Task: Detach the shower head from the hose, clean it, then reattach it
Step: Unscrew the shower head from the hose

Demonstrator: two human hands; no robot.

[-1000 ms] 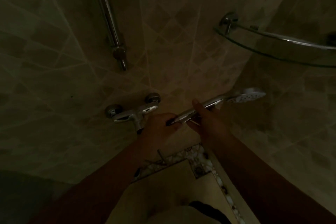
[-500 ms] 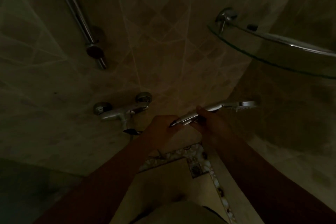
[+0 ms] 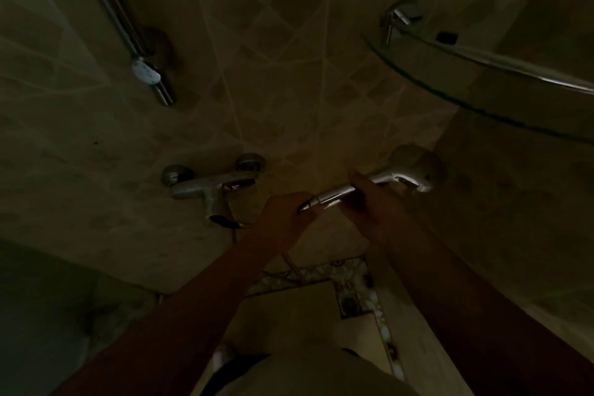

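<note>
In the dim shower, a chrome shower head (image 3: 403, 178) lies nearly level in front of me, its round face turned away to the right. My right hand (image 3: 369, 199) is wrapped around the middle of its handle. My left hand (image 3: 286, 214) is closed on the handle's lower tip, where the hose nut (image 3: 308, 204) sits. A thin hose (image 3: 291, 262) hangs below my left wrist; most of it is hidden.
A chrome mixer tap (image 3: 212, 186) is fixed to the tiled wall left of my hands. A slide rail (image 3: 122, 26) with its lower bracket runs up at the left. A glass corner shelf (image 3: 482, 74) juts out at the upper right. A patterned tile border (image 3: 353, 286) lies below.
The shower head has rolled so its spray face, seen a second ago, now points away. Both hands kept their hold. The view shifted slightly downward and left.
</note>
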